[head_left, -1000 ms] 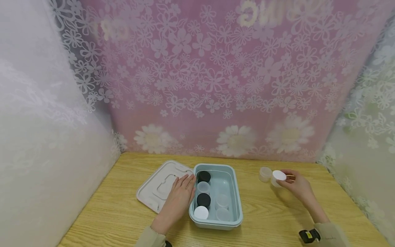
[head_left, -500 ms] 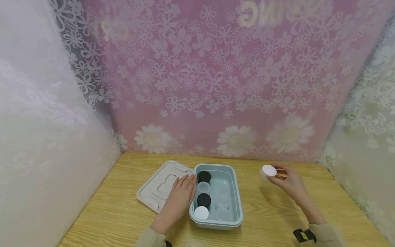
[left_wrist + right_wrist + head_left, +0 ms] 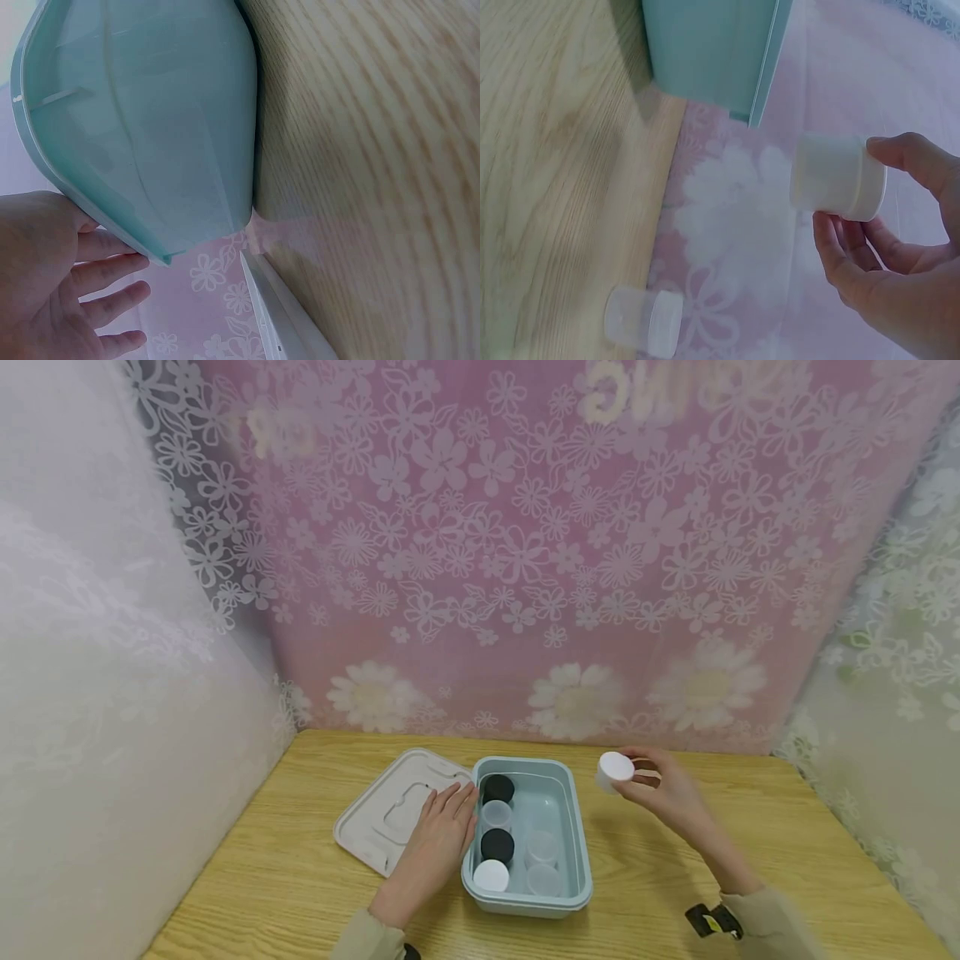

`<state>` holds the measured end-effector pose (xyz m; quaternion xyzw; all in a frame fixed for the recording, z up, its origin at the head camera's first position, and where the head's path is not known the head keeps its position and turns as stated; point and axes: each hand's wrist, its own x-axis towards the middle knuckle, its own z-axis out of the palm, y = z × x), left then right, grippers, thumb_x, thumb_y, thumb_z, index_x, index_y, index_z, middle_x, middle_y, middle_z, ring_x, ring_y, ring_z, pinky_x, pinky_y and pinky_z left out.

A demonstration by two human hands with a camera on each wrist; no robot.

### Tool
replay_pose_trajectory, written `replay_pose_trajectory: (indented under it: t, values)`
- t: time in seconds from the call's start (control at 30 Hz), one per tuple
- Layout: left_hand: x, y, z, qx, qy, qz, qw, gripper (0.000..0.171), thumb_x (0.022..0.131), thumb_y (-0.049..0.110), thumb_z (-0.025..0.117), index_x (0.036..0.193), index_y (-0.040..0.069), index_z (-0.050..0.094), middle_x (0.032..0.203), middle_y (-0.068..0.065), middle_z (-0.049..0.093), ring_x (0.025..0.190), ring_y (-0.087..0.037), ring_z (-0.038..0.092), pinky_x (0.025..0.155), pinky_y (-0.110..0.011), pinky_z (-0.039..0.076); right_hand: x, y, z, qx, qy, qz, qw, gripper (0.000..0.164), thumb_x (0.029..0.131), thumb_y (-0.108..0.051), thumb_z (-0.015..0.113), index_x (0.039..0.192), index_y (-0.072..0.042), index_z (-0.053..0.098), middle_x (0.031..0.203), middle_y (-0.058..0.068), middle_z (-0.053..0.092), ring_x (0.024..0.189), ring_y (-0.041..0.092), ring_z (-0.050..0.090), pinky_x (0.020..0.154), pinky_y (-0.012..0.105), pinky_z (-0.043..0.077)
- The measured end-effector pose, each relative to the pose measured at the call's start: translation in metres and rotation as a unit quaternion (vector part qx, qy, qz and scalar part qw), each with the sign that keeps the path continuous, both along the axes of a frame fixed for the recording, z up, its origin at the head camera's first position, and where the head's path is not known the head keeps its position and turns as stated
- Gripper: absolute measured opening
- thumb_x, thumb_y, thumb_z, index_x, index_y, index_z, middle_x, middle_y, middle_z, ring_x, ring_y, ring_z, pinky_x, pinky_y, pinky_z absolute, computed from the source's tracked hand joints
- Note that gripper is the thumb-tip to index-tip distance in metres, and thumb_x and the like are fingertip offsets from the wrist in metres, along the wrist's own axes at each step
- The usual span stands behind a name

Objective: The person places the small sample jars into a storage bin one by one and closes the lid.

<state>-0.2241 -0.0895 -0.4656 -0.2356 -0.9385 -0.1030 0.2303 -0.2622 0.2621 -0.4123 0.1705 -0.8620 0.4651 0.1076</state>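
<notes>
A pink flowered backdrop point(image 3: 480, 568) is hung behind the wooden surface point(image 3: 637, 893). On the surface, a pale blue box point(image 3: 534, 910) is seen, with a light grey lid point(image 3: 396, 814) laid at its left. The box's left rim is touched by the left grip point(image 3: 442, 837), its fingers spread. By the right grip point(image 3: 671, 797), a white-capped jar point(image 3: 615, 771) is pinched between thumb and fingers, held above the surface, near the box's right side. Inside the box, six jars point(image 3: 497, 847) are arranged in two columns. Another translucent jar point(image 3: 643, 321) is shown standing on the surface.
</notes>
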Motion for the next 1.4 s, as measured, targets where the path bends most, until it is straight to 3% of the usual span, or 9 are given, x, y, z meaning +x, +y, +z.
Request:
replay_pose_trajectory:
  t: [0.3, 0.53, 0.83, 1.13, 1.4]
  values:
    - [0.001, 0.0, 0.0, 0.0, 0.006, 0.001, 1.0, 0.039, 0.104, 0.021, 0.057, 0.138, 0.002, 0.061, 0.141, -0.013, 0.06, 0.133, -0.033, 0.053, 0.11, -0.056, 0.042, -0.011, -0.025, -0.005, -0.007, 0.012, 0.044, 0.999, 0.05, 0.087, -0.006, 0.079, 0.132, 0.001, 0.059, 0.127, 0.019, 0.059, 0.112, 0.032, 0.06, 0.09, 0.031, 0.058]
    - [0.001, 0.0, 0.0, 0.0, 0.003, 0.003, 1.0, 0.039, 0.104, 0.021, 0.057, 0.138, 0.003, 0.061, 0.141, -0.012, 0.06, 0.133, -0.033, 0.053, 0.111, -0.055, 0.041, -0.018, -0.045, -0.008, -0.005, 0.014, 0.08, 0.997, 0.05, 0.087, -0.004, 0.079, 0.131, 0.005, 0.058, 0.124, 0.021, 0.06, 0.111, 0.033, 0.061, 0.09, 0.04, 0.059]
    - [0.0, 0.0, 0.0, 0.003, -0.004, 0.003, 1.0, 0.039, 0.105, 0.022, 0.056, 0.138, 0.002, 0.061, 0.142, -0.012, 0.06, 0.134, -0.033, 0.052, 0.111, -0.056, 0.041, -0.026, -0.058, -0.009, 0.034, -0.008, 0.137, 0.99, 0.047, 0.087, -0.005, 0.08, 0.129, 0.003, 0.062, 0.12, 0.017, 0.057, 0.107, 0.034, 0.061, 0.092, 0.051, 0.056]
    - [0.001, 0.0, 0.001, 0.004, -0.003, 0.004, 1.0, 0.039, 0.104, 0.021, 0.057, 0.138, 0.002, 0.061, 0.142, -0.012, 0.06, 0.134, -0.033, 0.052, 0.112, -0.056, 0.04, -0.041, -0.064, -0.012, 0.094, -0.02, 0.218, 0.971, 0.042, 0.087, -0.001, 0.076, 0.126, 0.002, 0.06, 0.123, 0.018, 0.059, 0.11, 0.037, 0.061, 0.091, 0.045, 0.058]
    - [0.0, 0.0, 0.0, -0.002, 0.002, 0.006, 1.0, 0.039, 0.104, 0.022, 0.057, 0.138, 0.003, 0.062, 0.141, -0.011, 0.06, 0.133, -0.032, 0.053, 0.111, -0.055, 0.041, -0.045, -0.075, -0.012, 0.177, -0.012, 0.253, 0.951, 0.042, 0.084, 0.002, 0.077, 0.123, 0.004, 0.061, 0.119, 0.017, 0.059, 0.109, 0.037, 0.062, 0.09, 0.041, 0.059]
